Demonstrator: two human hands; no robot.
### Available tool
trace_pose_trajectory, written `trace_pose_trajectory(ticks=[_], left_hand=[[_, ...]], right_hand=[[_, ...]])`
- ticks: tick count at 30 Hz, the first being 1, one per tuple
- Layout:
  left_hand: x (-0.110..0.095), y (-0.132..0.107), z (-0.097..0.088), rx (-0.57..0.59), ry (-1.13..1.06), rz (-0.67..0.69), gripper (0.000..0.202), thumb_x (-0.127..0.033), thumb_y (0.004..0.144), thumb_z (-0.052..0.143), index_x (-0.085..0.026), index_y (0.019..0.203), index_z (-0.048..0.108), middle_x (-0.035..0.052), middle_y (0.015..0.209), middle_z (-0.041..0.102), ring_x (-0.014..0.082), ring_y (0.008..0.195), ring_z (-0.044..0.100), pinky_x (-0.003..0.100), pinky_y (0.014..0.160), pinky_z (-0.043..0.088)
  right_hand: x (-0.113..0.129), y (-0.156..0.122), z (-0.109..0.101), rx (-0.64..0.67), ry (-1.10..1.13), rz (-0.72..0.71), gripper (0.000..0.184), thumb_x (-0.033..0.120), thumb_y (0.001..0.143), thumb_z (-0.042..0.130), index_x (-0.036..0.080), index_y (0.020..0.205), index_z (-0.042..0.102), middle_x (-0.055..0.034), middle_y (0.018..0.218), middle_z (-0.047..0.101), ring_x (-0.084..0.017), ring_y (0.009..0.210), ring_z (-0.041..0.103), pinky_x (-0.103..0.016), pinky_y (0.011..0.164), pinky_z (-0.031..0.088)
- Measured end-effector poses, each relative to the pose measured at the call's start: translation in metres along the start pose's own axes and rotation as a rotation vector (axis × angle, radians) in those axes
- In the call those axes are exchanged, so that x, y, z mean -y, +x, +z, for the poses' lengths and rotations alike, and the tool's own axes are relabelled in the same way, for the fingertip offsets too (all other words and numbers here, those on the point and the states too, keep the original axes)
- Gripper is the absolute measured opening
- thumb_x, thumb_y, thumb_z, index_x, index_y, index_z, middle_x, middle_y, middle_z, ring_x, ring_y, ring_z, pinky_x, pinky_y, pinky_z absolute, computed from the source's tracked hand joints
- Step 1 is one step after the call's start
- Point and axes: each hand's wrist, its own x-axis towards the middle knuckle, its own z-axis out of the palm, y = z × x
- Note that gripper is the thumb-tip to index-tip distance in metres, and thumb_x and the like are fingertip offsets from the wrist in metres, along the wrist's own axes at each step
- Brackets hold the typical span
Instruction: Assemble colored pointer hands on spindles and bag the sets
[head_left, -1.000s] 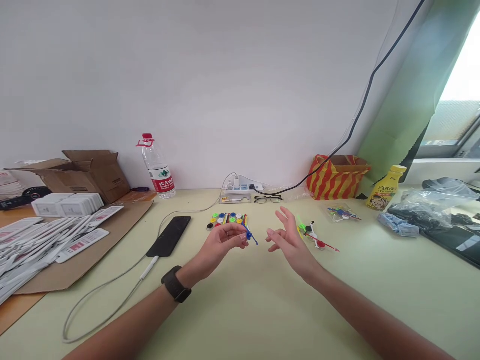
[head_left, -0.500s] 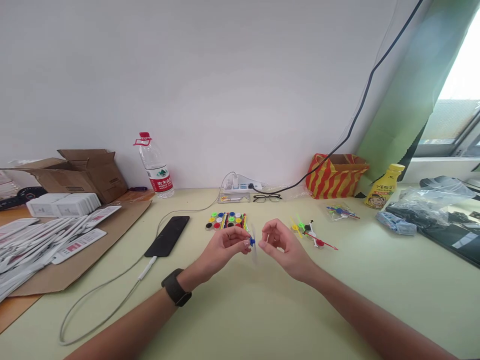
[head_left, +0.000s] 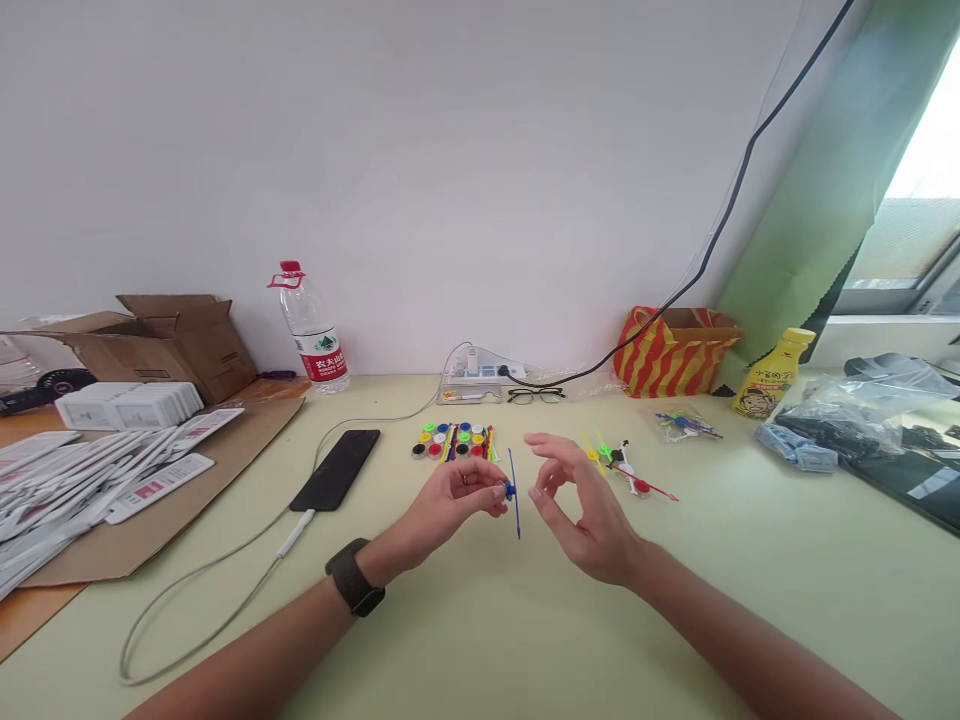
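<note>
My left hand [head_left: 457, 497], with a black watch on its wrist, pinches the round base of a small blue arrow spinner [head_left: 517, 512] between thumb and fingers. The thin blue arrow stands nearly upright, its point downward. To its right, my right hand [head_left: 581, 510] is open, thumb and fingers apart, touching nothing. Beyond my left hand lie rows of coloured round discs [head_left: 450, 440] and several thin coloured arrows, partly hidden by my fingers. Right of my right hand rests a group of arrow spinners [head_left: 626, 470] in yellow, green, white and red.
A black phone [head_left: 337, 470] on a white cable lies left. Behind are a water bottle [head_left: 321, 345], a power strip [head_left: 476, 368], glasses [head_left: 535, 396] and a striped bag [head_left: 671, 355]. Cardboard with white cards [head_left: 105, 475] fills the left; a yellow bottle [head_left: 772, 375] stands right.
The blue arrow was a blur and now shows sharply. My right hand has moved a little right, its fingers spreading apart. My left hand still holds the spinner, slightly lower and further right.
</note>
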Motion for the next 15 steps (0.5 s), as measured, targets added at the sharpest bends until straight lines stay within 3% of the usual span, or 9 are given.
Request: trace_pose_trajectory(ticks=[2, 4, 5, 7, 10, 15], left_hand=[[0.0, 0.0, -0.001, -0.002, -0.008, 0.005, 0.022, -0.035, 0.089, 0.079, -0.019, 0.102, 0.073, 0.0046, 0.09, 0.069, 0.0182, 0.085, 0.067, 0.032, 0.082, 0.054], [0.0, 0.0, -0.002, -0.021, -0.016, 0.011, 0.021, -0.034, 0.089, 0.078, -0.018, 0.101, 0.072, 0.0048, 0.09, 0.07, 0.0176, 0.084, 0.066, 0.031, 0.082, 0.053], [0.0, 0.001, -0.003, -0.033, -0.017, 0.01, 0.021, -0.034, 0.089, 0.078, -0.017, 0.101, 0.072, 0.0049, 0.089, 0.07, 0.0174, 0.084, 0.066, 0.031, 0.082, 0.053], [-0.002, 0.001, -0.003, -0.056, -0.011, 0.004, 0.022, -0.034, 0.089, 0.078, -0.017, 0.1, 0.072, 0.005, 0.088, 0.071, 0.0175, 0.085, 0.067, 0.031, 0.083, 0.053], [-0.003, 0.001, -0.003, -0.067, 0.015, 0.003, 0.022, -0.034, 0.09, 0.078, -0.016, 0.101, 0.072, 0.0053, 0.088, 0.071, 0.0183, 0.086, 0.067, 0.032, 0.085, 0.054], [-0.003, 0.0, 0.002, -0.002, -0.006, 0.003, 0.024, -0.034, 0.088, 0.08, -0.016, 0.101, 0.071, 0.0052, 0.09, 0.069, 0.0183, 0.085, 0.067, 0.032, 0.083, 0.055]], right_hand=[[0.001, -0.001, -0.001, 0.033, -0.013, -0.007, 0.04, 0.032, 0.101, 0.054, 0.031, 0.138, 0.04, -0.0138, 0.134, 0.058, -0.021, 0.087, 0.061, -0.042, 0.078, 0.054], [0.003, -0.001, -0.001, 0.12, 0.085, 0.165, 0.034, 0.041, 0.105, 0.047, 0.028, 0.135, 0.041, -0.0052, 0.095, 0.065, -0.018, 0.07, 0.055, -0.035, 0.065, 0.05], [0.004, 0.001, -0.001, 0.165, 0.168, 0.284, 0.032, 0.045, 0.107, 0.042, 0.026, 0.132, 0.043, 0.0015, 0.075, 0.057, -0.016, 0.061, 0.047, -0.031, 0.057, 0.044], [0.006, 0.004, -0.001, 0.204, 0.333, 0.463, 0.033, 0.051, 0.108, 0.036, 0.025, 0.125, 0.046, 0.0093, 0.057, 0.036, -0.014, 0.052, 0.031, -0.026, 0.049, 0.03], [0.006, 0.008, 0.0, 0.143, 0.412, 0.473, 0.028, 0.051, 0.104, 0.05, 0.025, 0.115, 0.047, 0.0105, 0.058, 0.031, -0.012, 0.054, 0.028, -0.025, 0.051, 0.026], [0.005, 0.009, 0.005, 0.126, 0.356, 0.387, 0.023, 0.044, 0.1, 0.06, 0.025, 0.103, 0.048, 0.0039, 0.078, 0.051, -0.014, 0.071, 0.048, -0.027, 0.063, 0.04]])
